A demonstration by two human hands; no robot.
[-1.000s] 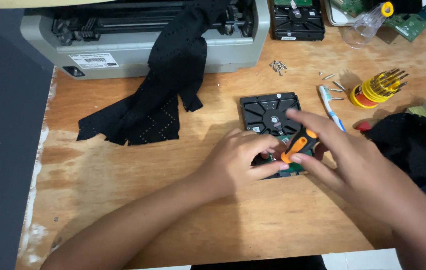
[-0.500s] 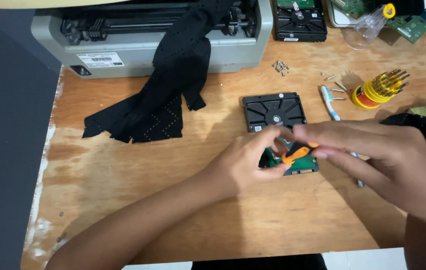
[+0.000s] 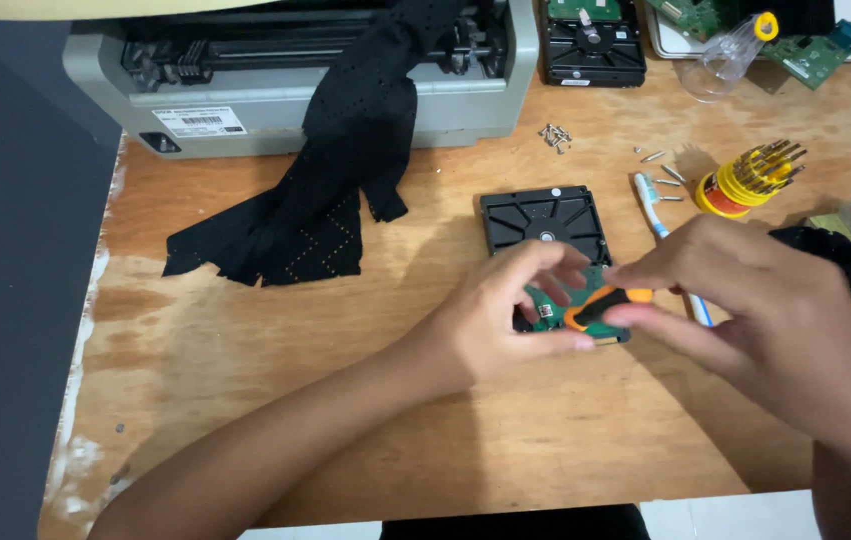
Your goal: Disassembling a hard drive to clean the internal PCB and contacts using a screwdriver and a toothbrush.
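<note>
Left hand (image 3: 510,315) steadies green circuit board (image 3: 557,300) on bench (image 3: 345,400), fingers curled over its edge. Right hand (image 3: 745,300) pinches orange-handled screwdriver (image 3: 600,303) above board (tip hidden). Black drive case (image 3: 542,220) just behind. Best practice, judging: keep driver upright, press down firmly, board flat, loose screws (image 3: 553,135) well apart.

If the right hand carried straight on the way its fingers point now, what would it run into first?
The right hand points leftward, holding the orange-handled screwdriver. It would probably meet the left hand fingers first, over the green circuit board; depth is unclear.
</note>
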